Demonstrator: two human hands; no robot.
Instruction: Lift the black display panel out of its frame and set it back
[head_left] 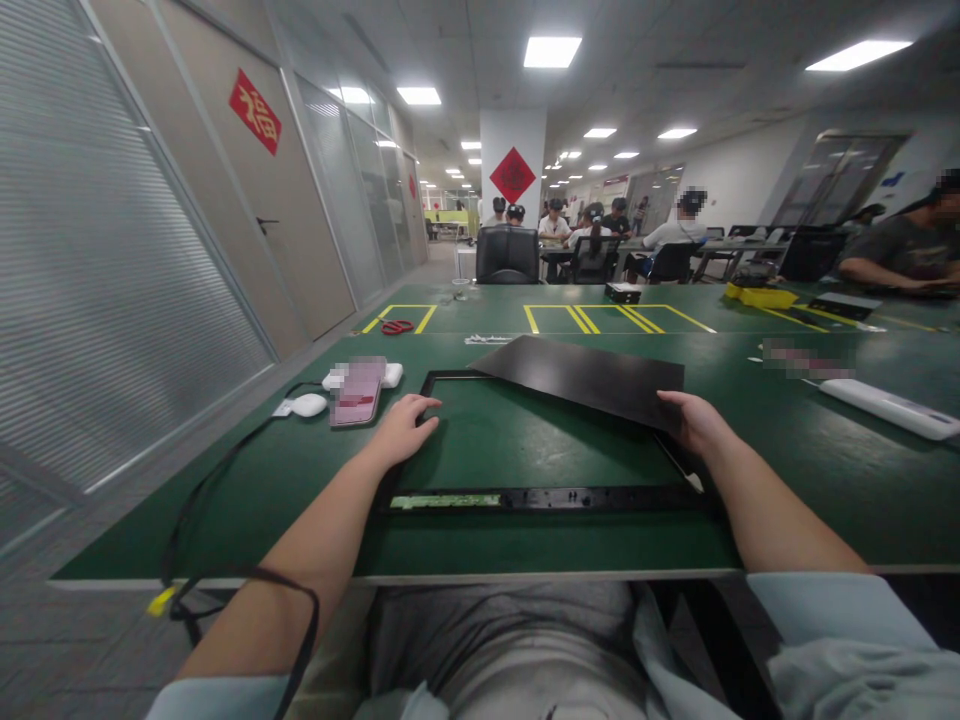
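Observation:
A black rectangular frame [540, 497] lies flat on the green table in front of me, with a green circuit strip along its near edge. My left hand [405, 428] rests on the frame's left side, fingers curled loosely over the edge. My right hand [694, 420] grips the near right corner of a black flat panel [592, 378], which is tilted up over the frame's far right part.
A pink phone [358, 392], a white mouse-like device [309, 404] and a black cable [225, 470] lie to the left. Red scissors [397, 326] sit further back. A white bar [892, 408] lies at the right. Other people sit at tables behind.

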